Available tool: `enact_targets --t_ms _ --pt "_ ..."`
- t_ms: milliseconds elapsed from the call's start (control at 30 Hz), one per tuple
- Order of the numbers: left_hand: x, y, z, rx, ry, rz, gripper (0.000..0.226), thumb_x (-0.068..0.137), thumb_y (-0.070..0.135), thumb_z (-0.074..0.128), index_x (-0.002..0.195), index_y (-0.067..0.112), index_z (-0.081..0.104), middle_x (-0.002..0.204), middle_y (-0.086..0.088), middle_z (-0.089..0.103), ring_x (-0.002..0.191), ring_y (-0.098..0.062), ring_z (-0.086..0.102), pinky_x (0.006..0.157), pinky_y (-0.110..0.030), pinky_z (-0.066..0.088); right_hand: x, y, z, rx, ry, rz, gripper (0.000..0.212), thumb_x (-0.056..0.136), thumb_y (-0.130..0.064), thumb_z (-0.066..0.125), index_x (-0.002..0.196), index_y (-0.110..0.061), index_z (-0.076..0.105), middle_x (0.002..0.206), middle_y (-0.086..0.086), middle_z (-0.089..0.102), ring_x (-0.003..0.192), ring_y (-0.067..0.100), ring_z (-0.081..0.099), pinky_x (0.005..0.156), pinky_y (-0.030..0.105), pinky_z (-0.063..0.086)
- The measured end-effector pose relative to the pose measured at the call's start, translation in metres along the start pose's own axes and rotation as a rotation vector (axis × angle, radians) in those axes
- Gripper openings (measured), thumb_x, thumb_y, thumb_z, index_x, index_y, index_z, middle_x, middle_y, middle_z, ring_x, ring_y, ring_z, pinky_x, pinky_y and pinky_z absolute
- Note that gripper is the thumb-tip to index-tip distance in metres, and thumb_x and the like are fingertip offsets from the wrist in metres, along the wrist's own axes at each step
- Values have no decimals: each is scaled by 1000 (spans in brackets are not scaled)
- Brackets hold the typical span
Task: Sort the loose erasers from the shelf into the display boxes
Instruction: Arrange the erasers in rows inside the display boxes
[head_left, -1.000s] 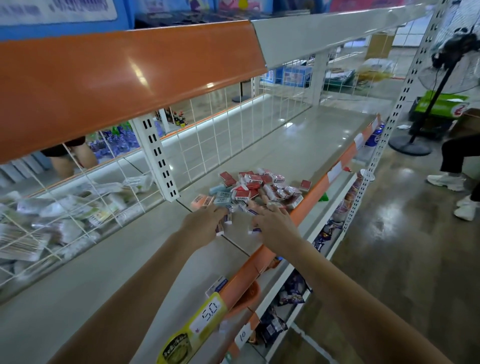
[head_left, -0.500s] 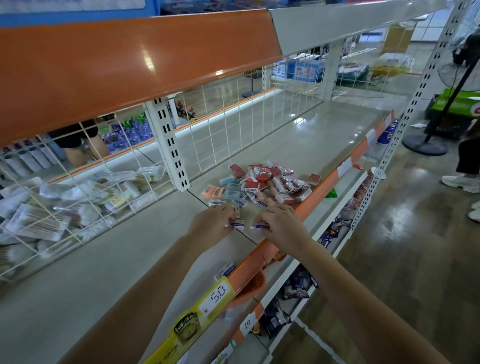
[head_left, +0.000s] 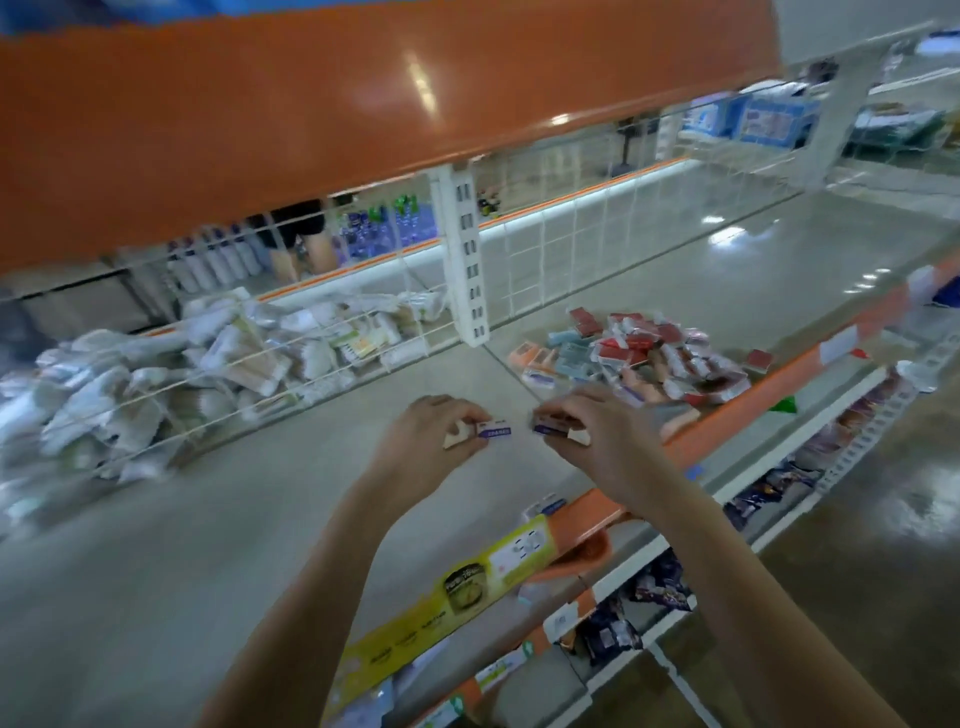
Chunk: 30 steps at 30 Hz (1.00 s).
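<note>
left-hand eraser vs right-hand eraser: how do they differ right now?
The left hand pinches its eraser with the white side and blue label band showing; the right hand holds its eraser with a darker, purplish face showing, more covered by fingers. Both are small sleeved blocks held above the shelf.

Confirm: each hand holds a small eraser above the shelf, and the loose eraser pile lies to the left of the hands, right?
Not quite. The head view shows the loose eraser pile to the right of the hands, not the left. The rest holds: the left hand and the right hand each hold a small eraser above the shelf.
</note>
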<state>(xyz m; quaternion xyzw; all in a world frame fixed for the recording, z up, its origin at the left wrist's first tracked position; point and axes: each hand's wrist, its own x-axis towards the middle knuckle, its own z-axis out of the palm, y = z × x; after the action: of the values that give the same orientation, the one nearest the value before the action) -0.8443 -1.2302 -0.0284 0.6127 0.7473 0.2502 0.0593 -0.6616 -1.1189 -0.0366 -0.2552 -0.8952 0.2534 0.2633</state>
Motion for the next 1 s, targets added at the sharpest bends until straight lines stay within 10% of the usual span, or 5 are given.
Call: enact_targets --t_ms 133,400,1000 --pt "-63 -23 -48 11 125 -123 17 83 23 69 99 27 69 82 24 51 81 -5 50 69 -9 36 12 -58 25 136 -103 -114 21 83 -13 68 103 -16 68 92 -3 58 78 2 54 75 7 41" --pt "-206 -71 -128 27 323 -387 33 77 21 75 89 48 60 86 20 60 81 -2 56 69 -8 40 13 -190 95 225 -324 -357 19 80 -14 72 98 -17 70 89 -2 58 80 14 58 77 30 47" --pt "-420 -180 -213 104 384 -569 28 77 17 74 97 34 68 80 26 56 75 8 52 61 -13 37 -45 -377 247 170 -516 -497 20 84 -15 64 104 -17 67 95 -3 59 91 12 53 79 20 41"
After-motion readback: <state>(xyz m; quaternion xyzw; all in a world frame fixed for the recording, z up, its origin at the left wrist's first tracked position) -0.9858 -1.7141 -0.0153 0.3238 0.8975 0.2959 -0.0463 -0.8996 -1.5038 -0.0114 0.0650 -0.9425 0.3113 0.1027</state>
